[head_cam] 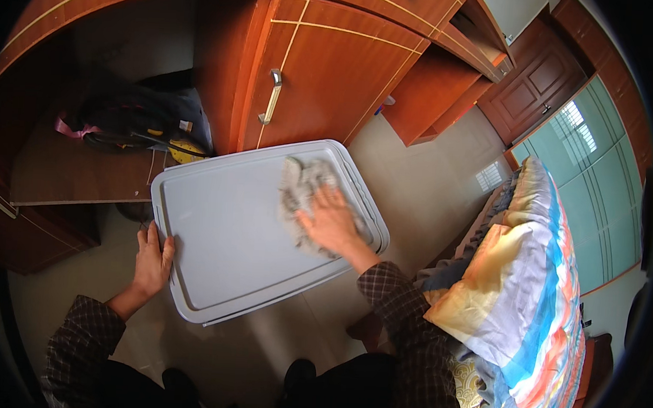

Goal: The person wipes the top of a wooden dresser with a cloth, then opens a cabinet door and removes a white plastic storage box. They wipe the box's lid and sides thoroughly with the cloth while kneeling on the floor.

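Note:
A grey plastic storage box lid, with a raised rim, lies in front of me, its far side close to the wooden cabinet. My right hand presses a crumpled grey-white cloth flat on the lid's right part; hand and cloth are somewhat blurred. The fingers are spread over the cloth. At the lid's left edge, my left hand rests with its thumb near the rim and the other fingers along the outside. Whether a box stands beneath the lid is hard to tell.
Beyond the lid is a wooden cabinet door with a metal handle. An open shelf at left holds dark bags and a yellow item. To the right is a bed with a striped quilt. Tiled floor runs towards a brown door.

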Motion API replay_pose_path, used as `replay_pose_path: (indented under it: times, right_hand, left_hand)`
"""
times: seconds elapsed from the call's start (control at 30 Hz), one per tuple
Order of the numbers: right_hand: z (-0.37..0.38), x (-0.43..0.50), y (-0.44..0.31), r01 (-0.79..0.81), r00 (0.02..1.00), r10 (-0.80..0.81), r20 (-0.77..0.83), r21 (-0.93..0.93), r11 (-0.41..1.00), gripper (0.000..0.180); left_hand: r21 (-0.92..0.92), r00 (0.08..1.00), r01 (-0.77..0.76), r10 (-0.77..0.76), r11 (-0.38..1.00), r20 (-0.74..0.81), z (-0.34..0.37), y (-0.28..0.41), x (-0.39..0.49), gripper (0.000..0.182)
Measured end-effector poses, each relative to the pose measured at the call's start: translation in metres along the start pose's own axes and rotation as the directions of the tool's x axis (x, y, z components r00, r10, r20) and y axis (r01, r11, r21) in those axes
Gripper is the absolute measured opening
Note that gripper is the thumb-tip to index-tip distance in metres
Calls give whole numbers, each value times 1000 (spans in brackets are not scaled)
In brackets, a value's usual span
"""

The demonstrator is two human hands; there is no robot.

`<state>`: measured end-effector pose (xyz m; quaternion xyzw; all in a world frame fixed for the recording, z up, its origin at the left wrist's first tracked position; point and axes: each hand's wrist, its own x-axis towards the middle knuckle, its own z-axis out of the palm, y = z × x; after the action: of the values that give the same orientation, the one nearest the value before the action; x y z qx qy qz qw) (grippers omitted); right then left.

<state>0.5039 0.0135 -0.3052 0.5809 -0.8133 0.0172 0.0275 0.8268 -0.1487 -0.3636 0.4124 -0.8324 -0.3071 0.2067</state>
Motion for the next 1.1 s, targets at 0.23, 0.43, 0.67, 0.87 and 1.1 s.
replay_pose_path:
  times: [0.23,0.43,0.67,0.87,1.1]
  right_hand:
    - [20,57,-48,181,983,-173,-62,164,970,63]
    - [13,75,5,-154,983,156,-99,28,988,56]
    - [13,96,-7,-433,901,429,-68,-78,898,50]
    - [16,85,-115,-40,991,43,-125,21,999,50]
    - [12,73,-179,353,934,-330,-134,211,912,46]
  left_hand:
    - [13,1000,16,-16,1000,-1,-6,2,-2,60]
    - [-26,996,71,-69,997,50,-6,10,0,60]
    - [-37,998,58,-58,998,-10,-7,8,-3,54]
    - [-61,998,62,-62,996,-11,-1,16,-2,54]
    - [-16,999,38,-39,999,-24,-5,12,-1,54]
